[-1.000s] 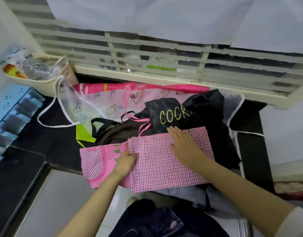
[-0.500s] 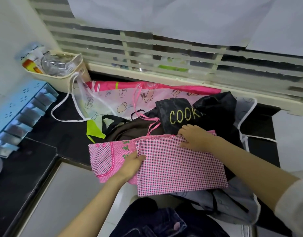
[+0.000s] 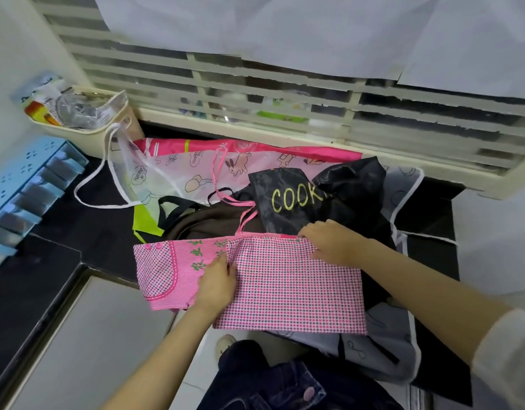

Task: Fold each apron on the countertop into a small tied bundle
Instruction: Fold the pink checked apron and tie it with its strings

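Observation:
A pink checked apron (image 3: pixel 288 285) lies folded on top of a heap of aprons on the black countertop (image 3: pixel 78 232). My left hand (image 3: pixel 215 284) pinches the left edge of its folded flap. My right hand (image 3: pixel 333 239) grips the top edge of the same flap, fingers curled over the hem. Pink strings (image 3: pixel 225 190) trail back from the apron over the pile. Behind it lie a black apron lettered COOK (image 3: pixel 296 199), a brown one (image 3: pixel 208 221) and a pale pink cartoon-print one (image 3: pixel 196 170).
A cream basket (image 3: pixel 86 125) with packets stands at the back left. A blue rack (image 3: pixel 21 190) lines the left wall. Slatted window louvres (image 3: pixel 285 99) run behind the pile. A grey translucent apron (image 3: pixel 382 347) hangs over the front edge at right.
My right hand slid from the middle of the checked flap up to its top edge and curled over the hem. My left hand stayed on the flap's left edge.

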The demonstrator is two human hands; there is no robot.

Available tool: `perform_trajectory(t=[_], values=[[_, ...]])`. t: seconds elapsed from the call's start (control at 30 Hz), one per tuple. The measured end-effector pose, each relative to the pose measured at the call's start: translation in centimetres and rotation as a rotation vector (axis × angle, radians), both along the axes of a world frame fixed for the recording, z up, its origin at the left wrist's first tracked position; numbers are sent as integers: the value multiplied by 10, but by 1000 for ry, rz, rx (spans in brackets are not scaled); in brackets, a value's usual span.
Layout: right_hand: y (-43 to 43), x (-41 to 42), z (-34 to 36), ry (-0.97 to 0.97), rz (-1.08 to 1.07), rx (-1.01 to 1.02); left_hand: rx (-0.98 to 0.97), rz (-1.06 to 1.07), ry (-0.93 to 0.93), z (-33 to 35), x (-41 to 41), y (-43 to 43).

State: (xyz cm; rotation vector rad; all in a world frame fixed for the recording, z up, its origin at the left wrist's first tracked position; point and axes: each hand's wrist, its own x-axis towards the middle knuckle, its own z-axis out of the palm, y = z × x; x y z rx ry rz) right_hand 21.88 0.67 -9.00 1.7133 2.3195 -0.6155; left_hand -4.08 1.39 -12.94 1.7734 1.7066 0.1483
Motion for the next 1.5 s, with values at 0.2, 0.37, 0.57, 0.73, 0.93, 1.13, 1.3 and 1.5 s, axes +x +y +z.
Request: perform_trajectory(t=[0.2,0.37,0.57,0.73,0.93,1.13,1.3,1.5], values=[[-27,35,2,50,-68,-104,73,4,-83,8,28,-9],[-62,75,-3,-192,-173,-172,58,-103,-146,12,79,-21],[-91,107,1,-485,-356,76,36,-239,-187,20,153,-43],[-95,74,22,326,-665,199,71,-249,-398,52,178,-52],[-104,12,38,647,-707,367,-89,-118,-823,112,160,-33],[-97,-16,22,424,-650,274,-324,62,-1002,115,98,-5],[-93,-38,-2,247,-599,41,-336,153,-706,54,39,1],[-85,-42,-12,110,-765,-14,-245,82,-418,9,10,2]])
